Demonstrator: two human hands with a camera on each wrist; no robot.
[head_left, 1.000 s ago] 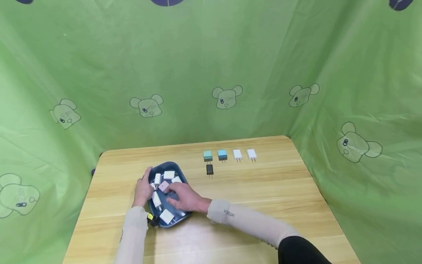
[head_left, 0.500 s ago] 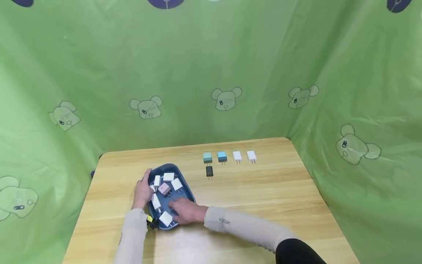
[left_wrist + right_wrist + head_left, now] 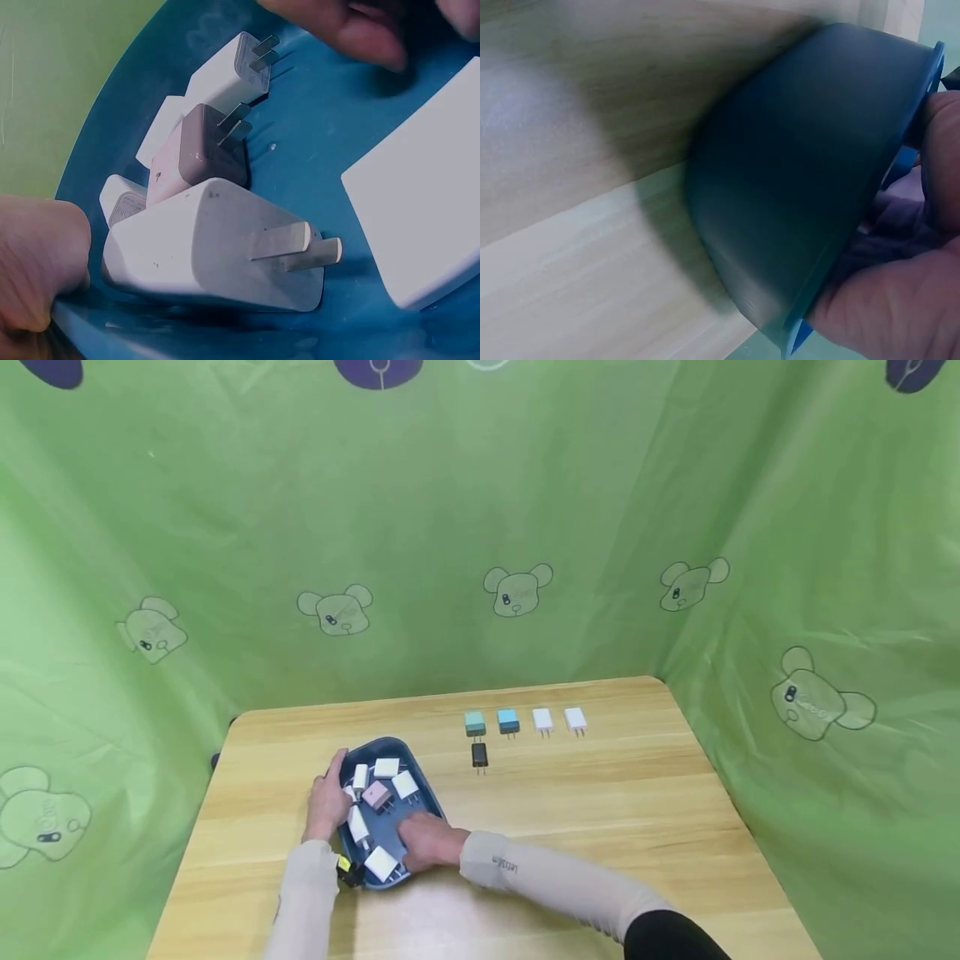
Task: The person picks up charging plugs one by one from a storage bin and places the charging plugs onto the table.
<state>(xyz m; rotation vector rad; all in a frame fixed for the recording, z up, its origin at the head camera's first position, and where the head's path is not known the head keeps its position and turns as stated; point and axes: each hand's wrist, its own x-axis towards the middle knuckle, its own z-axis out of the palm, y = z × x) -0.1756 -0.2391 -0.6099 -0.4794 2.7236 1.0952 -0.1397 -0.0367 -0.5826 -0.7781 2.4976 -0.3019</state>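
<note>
A dark blue tray (image 3: pixel 386 832) holds several white plug chargers and one pink plug charger (image 3: pixel 377 794). Along the tray's left rim, my left hand (image 3: pixel 327 803) grips the edge. My right hand (image 3: pixel 429 840) reaches over the right side, its fingers bent down inside near the tray's floor. What those fingers touch is hidden in the head view. In the left wrist view, a white charger (image 3: pixel 210 247) lies close with its prongs showing. Fingertips of the right hand (image 3: pixel 367 34) appear at the top there. The right wrist view mostly shows the tray's outer wall (image 3: pixel 795 165).
Toward the back of the wooden table (image 3: pixel 600 827), a green charger (image 3: pixel 475 723), a blue charger (image 3: pixel 508 721) and two white chargers (image 3: pixel 543 720) stand in a row. One black charger (image 3: pixel 479 755) lies in front of the green one. Green curtains surround the table.
My right hand has moved away from the pink charger, toward the tray's near right side, and its fingers have drawn in. The left hand stays on the rim.
</note>
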